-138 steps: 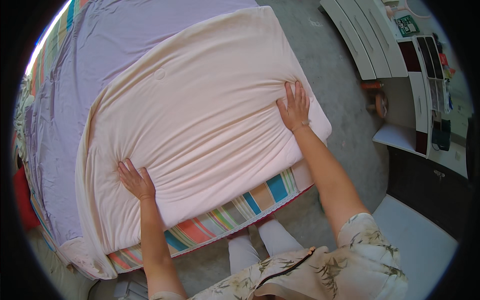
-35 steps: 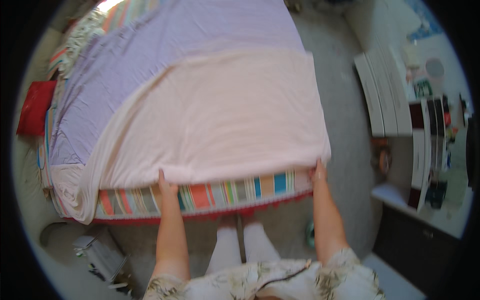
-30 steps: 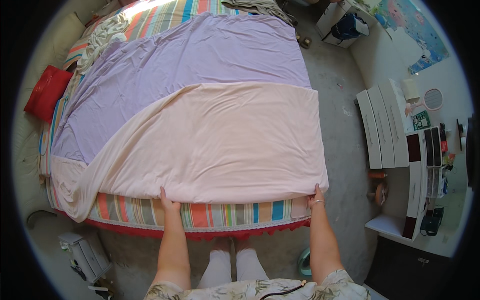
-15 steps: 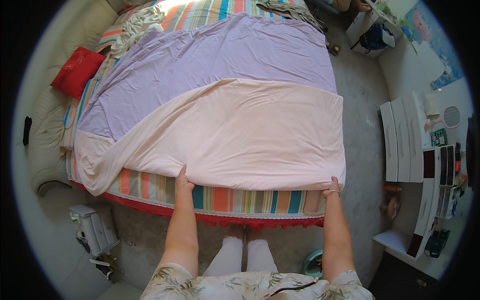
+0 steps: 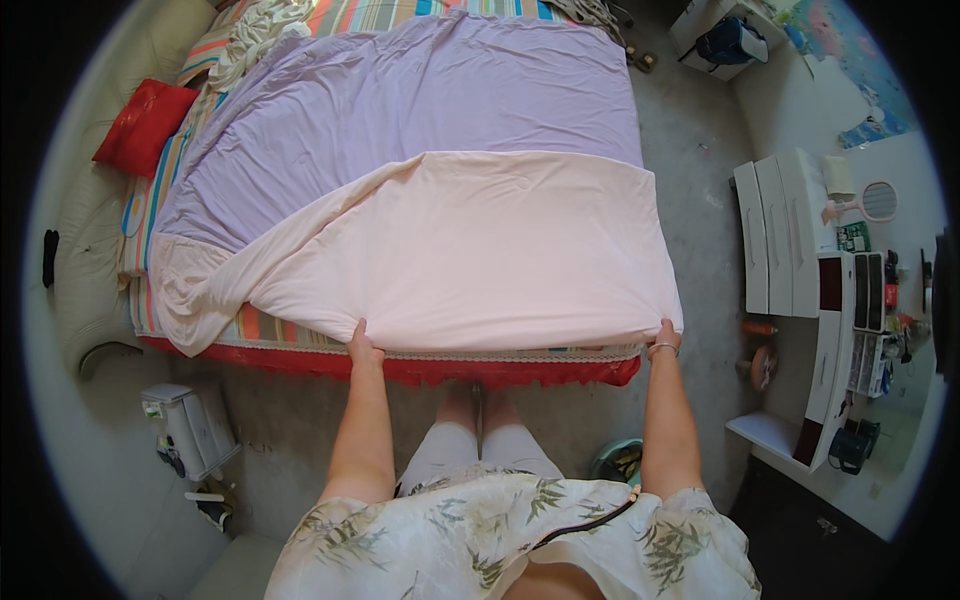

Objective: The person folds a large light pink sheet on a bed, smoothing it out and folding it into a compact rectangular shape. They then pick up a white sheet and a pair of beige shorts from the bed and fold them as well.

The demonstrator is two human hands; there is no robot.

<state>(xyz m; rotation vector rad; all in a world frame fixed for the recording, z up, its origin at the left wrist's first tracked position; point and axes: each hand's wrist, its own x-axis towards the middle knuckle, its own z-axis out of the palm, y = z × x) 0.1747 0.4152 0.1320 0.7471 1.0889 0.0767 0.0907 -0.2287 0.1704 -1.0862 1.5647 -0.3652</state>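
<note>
A large thin blanket, pale pink on one face and lilac on the other, lies over the bed. Its pink part (image 5: pixel 520 250) is folded toward me over the lilac part (image 5: pixel 460 100). My left hand (image 5: pixel 365 343) grips the near pink edge left of the middle, thumb on top. At the right end of that same edge, close to the corner, my right hand (image 5: pixel 665 340) pinches the cloth; a bracelet circles its wrist. Between the hands the edge is stretched nearly straight above the bed's lace trim. Farther left, the pink cloth hangs in loose folds.
A striped sheet (image 5: pixel 365 14) covers the bed, with a red skirt (image 5: pixel 430 370) along its near side. A red pillow (image 5: pixel 145 127) rests by the cream headboard (image 5: pixel 85 220). White drawers (image 5: pixel 775 240) stand at right, a small white cabinet (image 5: pixel 195 430) at left, a bin (image 5: pixel 618 462) near my legs.
Both hands have drawn the pink edge toward me, so it now covers most of the striped strip along the near side. My view has shifted, with my upper body leaning back.
</note>
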